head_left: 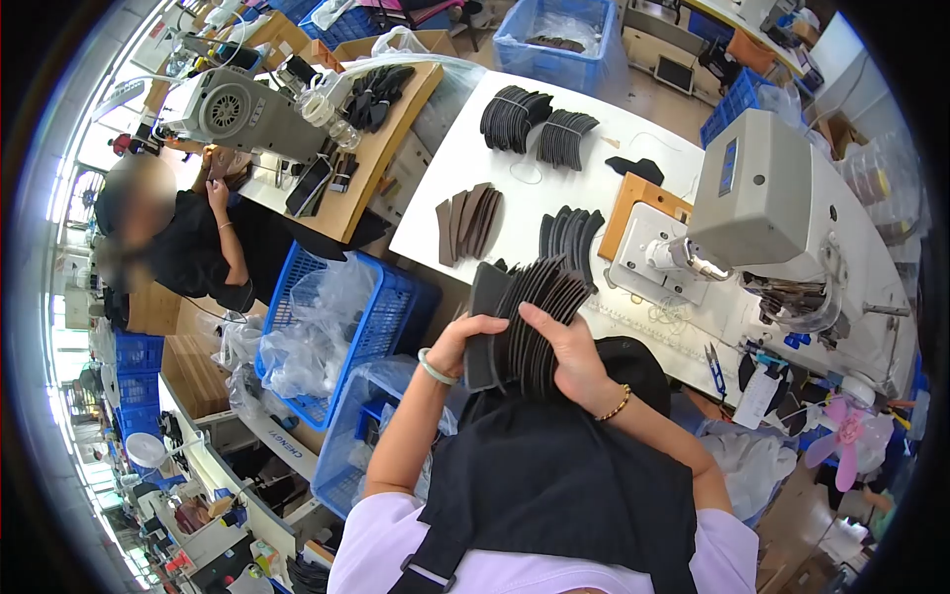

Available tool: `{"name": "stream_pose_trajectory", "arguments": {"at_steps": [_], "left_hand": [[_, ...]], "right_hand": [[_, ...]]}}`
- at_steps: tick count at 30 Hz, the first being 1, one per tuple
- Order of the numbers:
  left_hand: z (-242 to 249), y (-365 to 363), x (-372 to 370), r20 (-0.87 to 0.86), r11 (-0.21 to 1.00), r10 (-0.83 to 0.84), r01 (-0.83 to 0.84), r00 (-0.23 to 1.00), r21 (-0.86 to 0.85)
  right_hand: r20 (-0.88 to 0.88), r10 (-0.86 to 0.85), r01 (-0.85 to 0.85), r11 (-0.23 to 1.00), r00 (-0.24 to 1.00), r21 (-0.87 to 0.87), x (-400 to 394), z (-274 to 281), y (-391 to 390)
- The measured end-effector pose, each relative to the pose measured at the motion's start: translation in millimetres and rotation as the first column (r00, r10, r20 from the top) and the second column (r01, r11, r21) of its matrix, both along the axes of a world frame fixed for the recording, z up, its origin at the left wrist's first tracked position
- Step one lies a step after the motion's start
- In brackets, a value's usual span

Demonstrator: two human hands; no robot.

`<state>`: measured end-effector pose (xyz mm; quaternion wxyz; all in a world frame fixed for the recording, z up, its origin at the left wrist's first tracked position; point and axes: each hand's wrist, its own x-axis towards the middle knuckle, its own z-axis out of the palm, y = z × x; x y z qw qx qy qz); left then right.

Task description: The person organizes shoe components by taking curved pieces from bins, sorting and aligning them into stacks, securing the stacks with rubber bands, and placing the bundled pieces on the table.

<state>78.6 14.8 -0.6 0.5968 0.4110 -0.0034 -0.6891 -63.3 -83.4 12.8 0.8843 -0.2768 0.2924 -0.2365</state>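
Observation:
A thick fanned stack of dark curved flat pieces (529,332) is held up in front of my apron. My left hand (463,346), with a pale bangle at the wrist, grips the stack's left end, thumb on top. The other end is held by my right hand (572,356), which wears a beaded bracelet. Fingers of both hands are mostly hidden under the stack. Just beyond it on the white table (416,223) lie a grey-black stack of curved pieces (571,238) and a spread of brown curved pieces (468,223).
Two tied black bundles (515,119) (567,139) lie at the table's far side. A sewing machine (757,188) stands on the right, with blue-handled snips (714,371) near it. Blue crates (346,337) with plastic bags are at the left. A co-worker (203,233) sits at another machine.

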Motion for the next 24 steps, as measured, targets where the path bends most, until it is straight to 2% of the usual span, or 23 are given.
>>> {"name": "stream_pose_trajectory", "arguments": {"at_steps": [2, 4, 6, 7, 8, 10, 12, 14, 15, 16, 18, 19, 20, 22, 24], "left_hand": [[-5.7, 12.0, 7.7, 0.067, 0.998, -0.057, 0.059, 0.996, -0.027], [-13.3, 22.3, 6.3, 0.058, 0.996, -0.083, 0.084, 0.995, -0.011], [-27.7, 33.6, 2.7, -0.051, 0.995, -0.085, 0.081, 0.995, -0.061], [-41.3, 37.5, -1.7, -0.108, 0.989, -0.053, 0.037, 0.993, -0.140], [-42.9, 35.6, -7.4, -0.116, 0.989, -0.073, 0.057, 0.991, -0.133], [-44.9, 28.2, -17.6, -0.247, 0.970, 0.003, -0.063, 0.969, -0.236], [-59.3, 27.1, -18.7, -0.257, 0.957, 0.004, -0.079, 0.966, -0.279], [-73.0, 29.8, -15.7, -0.335, 0.943, 0.132, -0.222, 0.933, -0.246], [-79.4, 29.0, -13.2, -0.349, 0.919, 0.136, -0.249, 0.927, -0.304], [-83.6, 32.5, -12.6, -0.345, 0.920, 0.135, -0.247, 0.929, -0.305], [-72.4, 30.5, -16.5, -0.443, 0.918, 0.185, -0.315, 0.877, -0.240], [-74.3, 30.6, -16.8, -0.499, 0.916, 0.127, -0.294, 0.857, -0.273], [-76.9, 30.6, -17.9, -0.500, 0.915, 0.127, -0.296, 0.856, -0.274], [-81.8, 29.8, -20.6, -0.556, 0.905, 0.063, -0.283, 0.829, -0.318], [-80.0, 27.9, -19.2, -0.549, 0.901, 0.031, -0.261, 0.836, -0.346]], "right_hand": [[-0.003, 0.051, -0.050, 0.998, 0.999, 0.044, -1.1, 0.5, 12.5], [-0.016, 0.074, -0.073, 0.996, 0.997, 0.056, -6.4, -3.0, 19.2], [-0.159, 0.216, -0.255, 0.920, 0.963, -0.296, -16.8, -9.8, 20.4], [-0.180, 0.178, -0.246, 0.828, 0.968, -0.505, -21.3, -5.7, 16.6], [-0.185, 0.158, -0.232, 0.837, 0.970, -0.497, -26.9, -5.0, 13.5], [-0.280, 0.137, -0.306, 0.580, 0.950, -0.755, -35.6, -3.5, 6.2], [-0.251, 0.089, -0.252, 0.608, 0.964, -0.753, -33.1, 8.3, 1.5], [-0.269, 0.011, -0.220, 0.610, 0.963, -0.762, -28.4, 18.1, -4.5], [-0.365, -0.074, -0.310, 0.391, 0.928, -0.867, -30.3, 3.1, -9.0], [-0.362, -0.075, -0.306, 0.391, 0.929, -0.868, -26.3, 0.8, -7.7], [-0.144, -0.083, -0.038, 0.728, 0.986, -0.685, -18.6, -1.7, -5.4], [-0.093, -0.021, -0.034, 0.832, 0.995, -0.553, -14.3, -9.5, -7.8], [-0.095, -0.020, -0.036, 0.832, 0.995, -0.554, -9.8, -14.2, -6.4], [-0.029, -0.095, 0.076, 0.921, 0.995, -0.382, 0.5, -19.3, -2.9], [-0.096, -0.139, 0.081, 0.887, 0.986, -0.455, 3.9, -22.3, -3.5]]}}
